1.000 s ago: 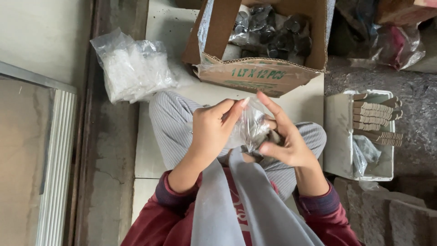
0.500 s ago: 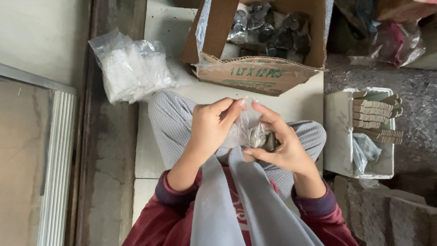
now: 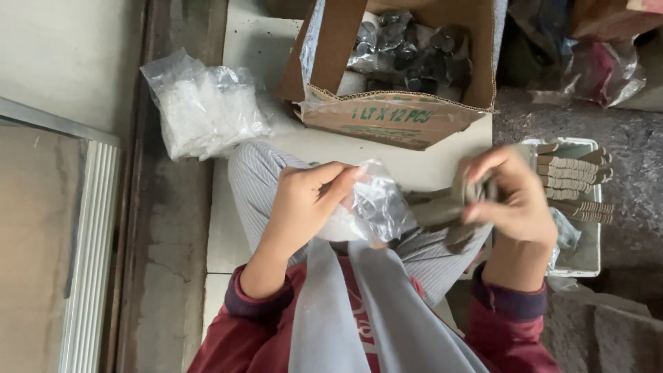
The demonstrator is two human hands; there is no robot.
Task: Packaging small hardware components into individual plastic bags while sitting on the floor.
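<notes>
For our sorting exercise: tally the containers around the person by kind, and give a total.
Cardboard box: 1
White tray: 1
Clear plastic bags: 2, one on the floor, one in the left hand
Total: 4

clear plastic bag (image 3: 376,204), brown cardboard box (image 3: 397,117), grey-striped trousers (image 3: 259,176), maroon sleeves (image 3: 507,304)

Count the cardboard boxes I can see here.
1: the open cardboard box stands on the floor beyond the knees, holding dark pieces in plastic. Others may be hidden out of frame.

The floor (image 3: 262,41) holds a cardboard box (image 3: 397,117), a clear bag (image 3: 204,110) and a white tray (image 3: 583,255).
</notes>
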